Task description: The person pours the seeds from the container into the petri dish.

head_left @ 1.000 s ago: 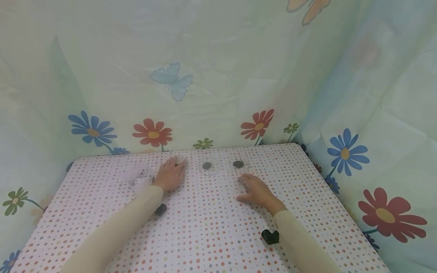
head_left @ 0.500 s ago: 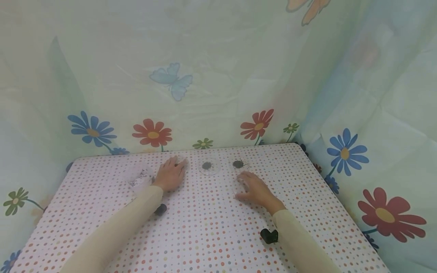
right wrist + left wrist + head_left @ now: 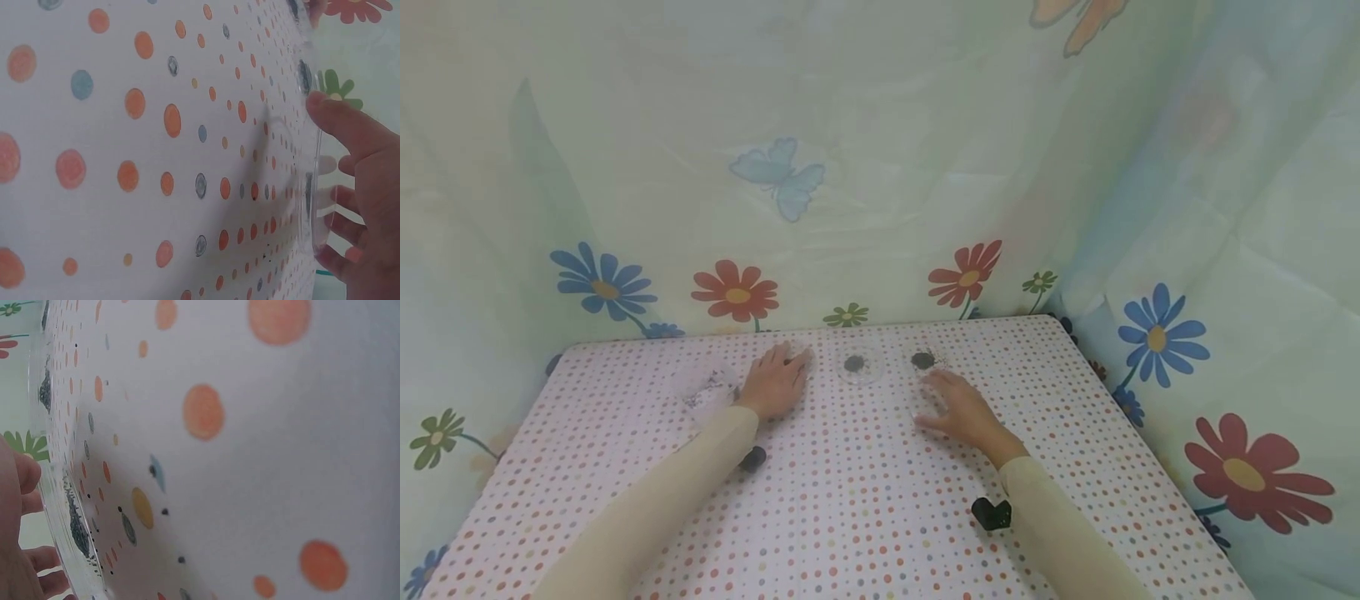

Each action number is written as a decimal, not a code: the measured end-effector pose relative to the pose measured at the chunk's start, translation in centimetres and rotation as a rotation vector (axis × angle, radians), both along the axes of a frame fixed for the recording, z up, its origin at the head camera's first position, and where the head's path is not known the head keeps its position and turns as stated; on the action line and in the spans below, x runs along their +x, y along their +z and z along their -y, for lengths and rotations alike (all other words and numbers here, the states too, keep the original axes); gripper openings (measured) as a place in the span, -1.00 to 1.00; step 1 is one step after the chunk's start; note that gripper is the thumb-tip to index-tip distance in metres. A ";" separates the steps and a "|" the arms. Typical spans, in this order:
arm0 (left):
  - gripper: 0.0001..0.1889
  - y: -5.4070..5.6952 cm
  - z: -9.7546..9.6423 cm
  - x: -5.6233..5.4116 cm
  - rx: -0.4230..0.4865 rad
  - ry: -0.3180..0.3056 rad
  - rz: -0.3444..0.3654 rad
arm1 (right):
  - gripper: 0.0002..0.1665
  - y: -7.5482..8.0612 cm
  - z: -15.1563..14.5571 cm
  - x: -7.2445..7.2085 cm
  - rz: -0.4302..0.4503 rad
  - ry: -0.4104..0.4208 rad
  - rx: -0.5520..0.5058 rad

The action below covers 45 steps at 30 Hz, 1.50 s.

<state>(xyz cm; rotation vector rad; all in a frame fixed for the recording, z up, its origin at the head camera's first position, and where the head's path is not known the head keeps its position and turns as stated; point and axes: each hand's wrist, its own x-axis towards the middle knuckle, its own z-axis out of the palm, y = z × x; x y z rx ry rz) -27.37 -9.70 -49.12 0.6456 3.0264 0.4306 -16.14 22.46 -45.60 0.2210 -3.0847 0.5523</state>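
Note:
At the far side of the table, my left hand (image 3: pixel 775 385) spreads over a shallow clear dish (image 3: pixel 59 519) of dark grains, its fingers at the rim. To its right stands a second clear dish (image 3: pixel 860 367), with a dark heap in the middle. My right hand (image 3: pixel 962 408) is in front of the third dish (image 3: pixel 923 362), which also bears a dark heap. Between its thumb and fingers is a thin, clear, round piece like a lid (image 3: pixel 322 212), held close to that dish. Its outline barely shows in the head view.
Left of my left hand lies clear plastic (image 3: pixel 707 392) with scattered dark grains, partly behind the forearm. A few loose grains dot the spotted tablecloth (image 3: pixel 850 500). A flowered curtain (image 3: pixel 880 208) rises right behind the table's far edge. Black pieces show beside both sleeves.
My right hand has moved slightly forward, closer to the right-hand dish, with the clear piece. My left hand has stayed in place on its dish.

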 end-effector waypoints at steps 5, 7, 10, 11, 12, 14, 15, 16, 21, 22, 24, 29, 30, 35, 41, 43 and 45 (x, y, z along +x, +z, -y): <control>-0.48 0.0 0.1 -0.1 -0.001 0.006 -0.010 | -0.12 0.2 0.2 -0.4 -0.028 0.004 0.012; -0.48 0.0 0.2 -0.1 -0.004 0.012 -0.002 | -0.12 0.2 0.2 -0.6 -0.045 0.004 0.005; -0.47 0.0 0.2 -0.2 -0.012 0.015 0.006 | -0.12 0.2 0.1 -1.0 -0.069 0.005 -0.007; -0.47 0.0 0.1 -0.2 -0.012 0.017 0.010 | -0.12 0.1 0.1 -1.1 -0.076 0.003 -0.009; -0.47 -0.1 0.1 -0.2 -0.011 0.017 0.011 | -0.12 0.1 0.0 -1.3 -0.079 0.001 -0.015; -0.47 -0.1 0.0 -0.3 -0.011 0.018 0.014 | -0.13 0.0 -0.1 -1.5 -0.083 0.002 -0.016; -0.47 -0.2 -0.1 -0.3 -0.011 0.018 0.016 | -0.13 0.0 -0.1 -1.6 -0.084 0.001 -0.021; -0.46 -0.3 -0.1 -0.4 -0.011 0.019 0.015 | -0.14 0.0 -0.1 -1.7 -0.086 0.003 -0.024; -0.46 -0.4 0.0 -0.5 -0.003 0.021 0.010 | -0.16 0.0 -0.1 -2.3 -0.095 0.006 -0.041; -0.46 -0.3 0.0 -0.4 0.000 0.021 0.010 | -0.16 0.0 -0.1 -2.4 -0.099 0.005 -0.039; -0.46 -0.2 -0.1 -0.4 0.001 0.024 0.015 | -0.17 -0.1 -0.1 -2.7 -0.105 0.002 -0.035; -0.46 0.0 -0.1 -0.3 0.000 0.031 0.026 | -0.18 -0.3 -0.2 -3.2 -0.098 -0.015 -0.043; -0.46 0.1 -0.1 -0.3 -0.003 0.033 0.028 | -0.19 -0.3 -0.3 -3.3 -0.098 -0.014 -0.042; -0.46 -0.1 -0.1 -0.4 -0.019 0.038 0.023 | -0.18 -0.5 -0.4 -4.1 -0.082 -0.017 -0.017; -0.46 -0.3 -0.2 -0.5 -0.008 0.032 0.028 | -0.17 -1.2 -0.7 -5.2 -0.042 -0.032 -0.021; -0.47 -0.3 -0.2 -0.6 -0.002 0.033 0.036 | -0.17 -1.3 -0.8 -5.5 -0.035 -0.037 -0.035; -0.47 -0.5 -0.2 -0.7 -0.001 0.034 0.033 | -0.17 -1.3 -0.8 -5.8 -0.032 -0.037 -0.039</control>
